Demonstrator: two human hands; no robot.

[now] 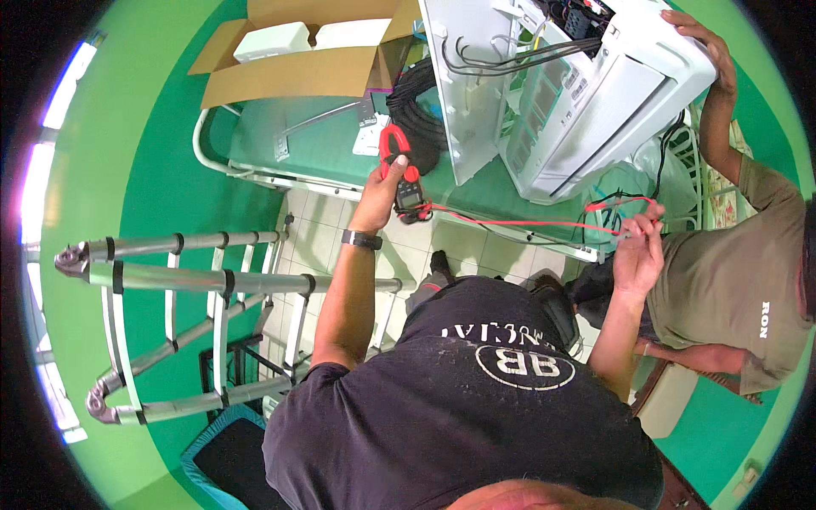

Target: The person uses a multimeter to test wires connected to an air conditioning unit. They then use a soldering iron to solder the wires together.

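In my left hand is a red and black clamp meter, its red jaw upward, held over the near edge of the green-topped bench. Red and black test leads run from it to the right. My right hand pinches the red lead near its end; the small tip is hard to make out. Beyond the leads, a white air conditioner unit stands tilted on the bench, with wiring exposed at its top. Black wires reach from it across a white panel standing at its left.
At right, a co-worker in a brown shirt rests a hand on the unit. An opened cardboard box and a black coil lie on the bench. A telescopic ladder stands at my left.
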